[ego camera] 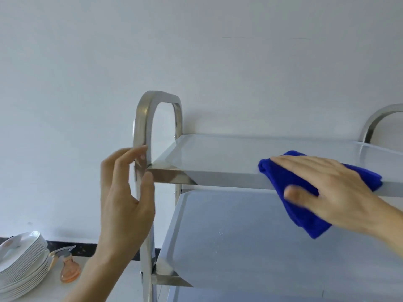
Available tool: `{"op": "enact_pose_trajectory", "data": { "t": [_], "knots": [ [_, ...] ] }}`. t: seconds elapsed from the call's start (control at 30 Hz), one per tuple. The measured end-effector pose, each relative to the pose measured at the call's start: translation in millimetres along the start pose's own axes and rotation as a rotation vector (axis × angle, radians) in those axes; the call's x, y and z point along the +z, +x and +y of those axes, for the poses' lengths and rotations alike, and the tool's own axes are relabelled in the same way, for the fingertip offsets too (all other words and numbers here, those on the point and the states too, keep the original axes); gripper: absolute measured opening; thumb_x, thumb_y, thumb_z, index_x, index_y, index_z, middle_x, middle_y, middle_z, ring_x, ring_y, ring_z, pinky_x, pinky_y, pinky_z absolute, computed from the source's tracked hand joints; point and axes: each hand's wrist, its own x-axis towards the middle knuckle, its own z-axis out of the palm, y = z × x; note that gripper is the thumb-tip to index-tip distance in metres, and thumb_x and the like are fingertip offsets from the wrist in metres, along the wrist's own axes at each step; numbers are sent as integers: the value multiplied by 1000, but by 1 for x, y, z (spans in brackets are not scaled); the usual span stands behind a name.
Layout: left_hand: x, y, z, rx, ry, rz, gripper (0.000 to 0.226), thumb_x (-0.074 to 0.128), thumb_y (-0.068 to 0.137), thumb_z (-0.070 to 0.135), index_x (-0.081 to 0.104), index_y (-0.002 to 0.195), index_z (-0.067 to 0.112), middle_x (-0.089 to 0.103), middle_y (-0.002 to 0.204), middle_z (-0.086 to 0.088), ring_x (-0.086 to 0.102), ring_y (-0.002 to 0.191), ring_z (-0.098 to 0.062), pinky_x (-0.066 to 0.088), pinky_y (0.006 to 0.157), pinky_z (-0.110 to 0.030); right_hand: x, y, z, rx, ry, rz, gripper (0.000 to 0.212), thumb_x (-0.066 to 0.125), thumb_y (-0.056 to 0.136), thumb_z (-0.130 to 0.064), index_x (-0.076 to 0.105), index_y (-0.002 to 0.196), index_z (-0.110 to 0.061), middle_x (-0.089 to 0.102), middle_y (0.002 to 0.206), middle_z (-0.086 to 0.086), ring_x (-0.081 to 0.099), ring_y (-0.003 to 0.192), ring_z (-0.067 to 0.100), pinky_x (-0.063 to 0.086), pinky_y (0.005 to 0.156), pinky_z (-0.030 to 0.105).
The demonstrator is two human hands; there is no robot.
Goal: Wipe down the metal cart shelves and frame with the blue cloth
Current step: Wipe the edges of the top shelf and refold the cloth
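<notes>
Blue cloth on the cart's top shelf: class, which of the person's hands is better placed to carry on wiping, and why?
The right hand. It already presses the blue cloth onto the top shelf, while the left hand is beside the frame upright without a cloth.

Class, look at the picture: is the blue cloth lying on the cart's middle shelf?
No: the right hand presses the blue cloth over the top shelf's front edge.

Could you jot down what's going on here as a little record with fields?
Cart: metal, top shelf and one below visible
Cloth: blue, draped over top shelf's front edge
Right hand: flat on cloth, pressing
Left hand: open beside the frame post, holding nothing
Floor left: stacked plates, spray bottle
</notes>
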Motion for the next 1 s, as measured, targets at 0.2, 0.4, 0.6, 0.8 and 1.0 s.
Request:
{"op": "enact_pose_trajectory", "data": {
  "t": [0.2, 0.4, 0.6, 0.8, 1.0],
  "knots": [
    [33, 39, 61, 253, -1, -299, 24, 51, 98, 8, 65, 111, 23, 53, 119, 9, 54, 101, -3, 47, 72, -17, 14, 17, -27, 248, -233, 188, 49, 23, 98, -44, 70, 109, -34, 73, 110, -16, 67, 106, 22, 45, 87, 41],
    [94, 58, 73, 177, 156, -429, 32, 41, 100, 9, 64, 104, 30, 56, 112, 17, 51, 79, -1, 35, 62, -17, 47, 42, -56, 174, -215, 418, 45, 34, 103, -40, 74, 89, -23, 75, 80, -4, 68, 73, 27, 49, 69, 39],
    [146, 64, 72, 71, 291, -701, 31, 31, 102, 37, 60, 113, 34, 58, 122, 10, 55, 109, -19, 42, 85, -37, 30, 2, 22, 59, -201, 562, 35, 46, 99, -34, 75, 85, -22, 74, 75, -4, 70, 70, 26, 51, 57, 38],
    [156, 66, 62, 12, 415, -858, 39, 24, 98, 43, 61, 107, 35, 59, 120, 12, 51, 109, -18, 31, 82, -36, -9, -59, 121, 410, -294, 471, 56, 26, 97, -39, 75, 77, -19, 70, 66, 5, 64, 66, 36, 49, 59, 41],
    [156, 68, 66, -16, 474, -896, 38, 25, 98, 33, 59, 114, 43, 58, 128, 14, 50, 114, -17, 32, 83, -36, 12, -22, 48, 198, -265, 501, 44, 45, 94, -57, 77, 96, -26, 77, 87, -4, 72, 79, 28, 51, 70, 37]
  ]
}}
